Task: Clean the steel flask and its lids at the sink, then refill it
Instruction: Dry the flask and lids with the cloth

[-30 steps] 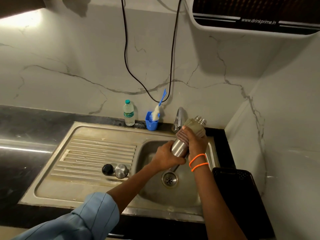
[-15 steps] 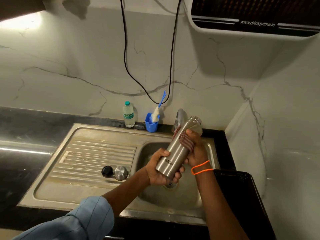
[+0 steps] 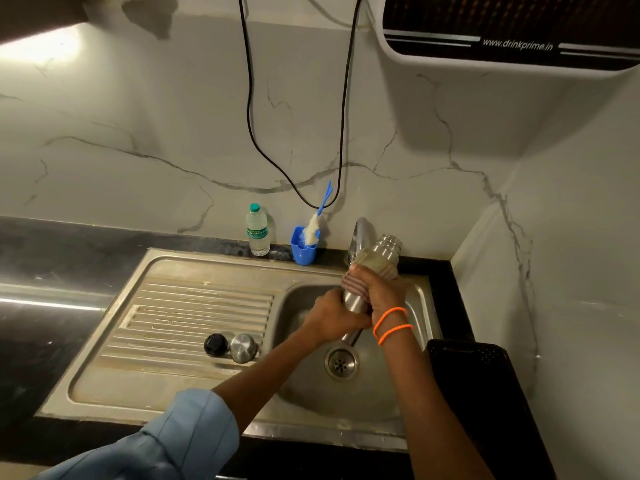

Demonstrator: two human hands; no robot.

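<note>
The steel flask (image 3: 387, 244) is tilted over the sink basin (image 3: 311, 386), its open neck pointing up and away toward the tap (image 3: 360, 233). My left hand (image 3: 332, 318) grips its lower body. My right hand (image 3: 375, 289) holds a striped cloth (image 3: 375, 263) wrapped round the flask's upper body. Two lids stand on the drainboard (image 3: 166, 313): a black lid (image 3: 215, 344) and a steel lid (image 3: 243, 347) beside it.
A small plastic water bottle (image 3: 257, 229) and a blue cup (image 3: 304, 250) with a bottle brush (image 3: 317, 223) stand behind the sink. A black crate (image 3: 485, 393) sits on the right. A water purifier (image 3: 512, 32) hangs above, with a black cable (image 3: 249, 109) looping down the wall.
My left hand slid up the flask body toward my right hand, and the flask's lower part, showing half a second ago, is covered again. The cloth stays near the neck.
</note>
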